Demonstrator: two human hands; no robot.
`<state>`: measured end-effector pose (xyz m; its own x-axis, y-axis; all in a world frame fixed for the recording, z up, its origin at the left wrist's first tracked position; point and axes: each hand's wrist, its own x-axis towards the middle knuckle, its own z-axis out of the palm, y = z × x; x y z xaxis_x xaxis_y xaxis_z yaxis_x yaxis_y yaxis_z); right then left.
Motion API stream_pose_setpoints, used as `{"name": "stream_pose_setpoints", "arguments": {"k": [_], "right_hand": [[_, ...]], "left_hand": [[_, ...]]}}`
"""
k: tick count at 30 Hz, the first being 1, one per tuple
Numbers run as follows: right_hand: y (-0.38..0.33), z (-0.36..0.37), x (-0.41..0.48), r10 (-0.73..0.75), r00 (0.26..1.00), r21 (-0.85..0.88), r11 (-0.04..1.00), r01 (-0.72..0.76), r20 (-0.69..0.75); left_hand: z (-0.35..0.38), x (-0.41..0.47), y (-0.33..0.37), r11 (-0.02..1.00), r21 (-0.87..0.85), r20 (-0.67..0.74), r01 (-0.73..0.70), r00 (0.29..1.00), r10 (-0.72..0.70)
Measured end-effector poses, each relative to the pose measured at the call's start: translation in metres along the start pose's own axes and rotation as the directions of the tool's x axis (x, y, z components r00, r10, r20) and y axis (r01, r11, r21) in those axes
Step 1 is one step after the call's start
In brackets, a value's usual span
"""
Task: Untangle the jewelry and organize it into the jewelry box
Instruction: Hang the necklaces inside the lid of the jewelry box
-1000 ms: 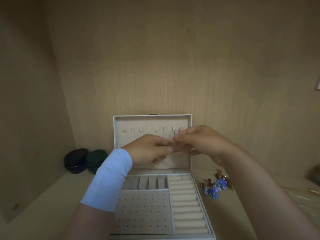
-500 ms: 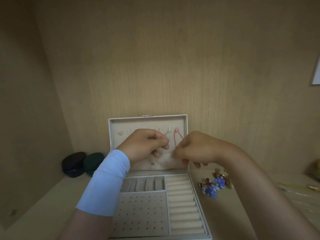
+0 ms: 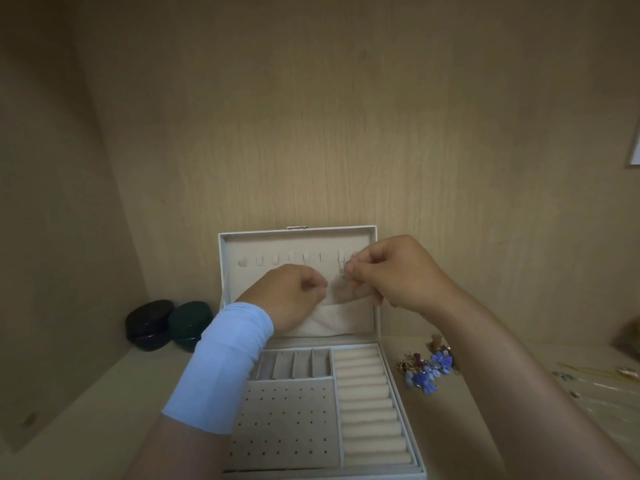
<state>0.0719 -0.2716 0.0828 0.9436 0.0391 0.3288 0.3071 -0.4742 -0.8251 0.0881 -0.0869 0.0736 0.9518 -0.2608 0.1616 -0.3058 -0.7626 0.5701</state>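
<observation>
Both hands, left (image 3: 294,296) and right (image 3: 391,271), pinch a thin chain (image 3: 343,271) before the open jewelry box (image 3: 381,410) lid.

We see that the two hands are now apart, where one second ago their fingertips met in front of the open lid (image 3: 298,237). The right hand (image 3: 391,271) is now higher, near the hooks at the right end of the lid, pinching something small and thin. The left hand (image 3: 294,296) is now lower, closed, above the lid pocket (image 3: 339,323).
</observation>
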Motion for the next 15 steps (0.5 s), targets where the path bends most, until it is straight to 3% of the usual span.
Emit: {"name": "stream_pose_setpoints", "arguments": {"k": [3, 6, 11, 13, 15], "right_hand": [[0.004, 0.004, 0.003, -0.015, 0.999, 0.066, 0.998, 0.018, -0.048], [0.009, 0.009, 0.006, -0.026, 0.998, 0.089, 0.996, 0.031, -0.056], [0.020, 0.018, 0.010, -0.056, 0.997, 0.107, 0.992, 0.063, -0.061], [0.027, 0.022, 0.012, -0.087, 0.995, -0.015, 0.996, 0.087, -0.053], [0.033, 0.026, 0.013, -0.146, 0.989, -0.321, 0.937, 0.139, 0.002]], "left_hand": [[0.005, 0.000, -0.004, 0.977, 0.196, 0.084, 0.084, 0.991, -0.102], [0.011, 0.000, 0.001, 0.950, 0.307, 0.109, 0.061, 0.989, -0.099], [0.011, 0.001, 0.003, 0.955, 0.294, 0.108, 0.044, 0.991, -0.079], [0.009, 0.001, 0.002, 0.957, 0.284, 0.125, 0.052, 0.988, -0.091], [0.008, 0.001, 0.001, 0.959, 0.279, 0.120, 0.054, 0.989, -0.090]]}}
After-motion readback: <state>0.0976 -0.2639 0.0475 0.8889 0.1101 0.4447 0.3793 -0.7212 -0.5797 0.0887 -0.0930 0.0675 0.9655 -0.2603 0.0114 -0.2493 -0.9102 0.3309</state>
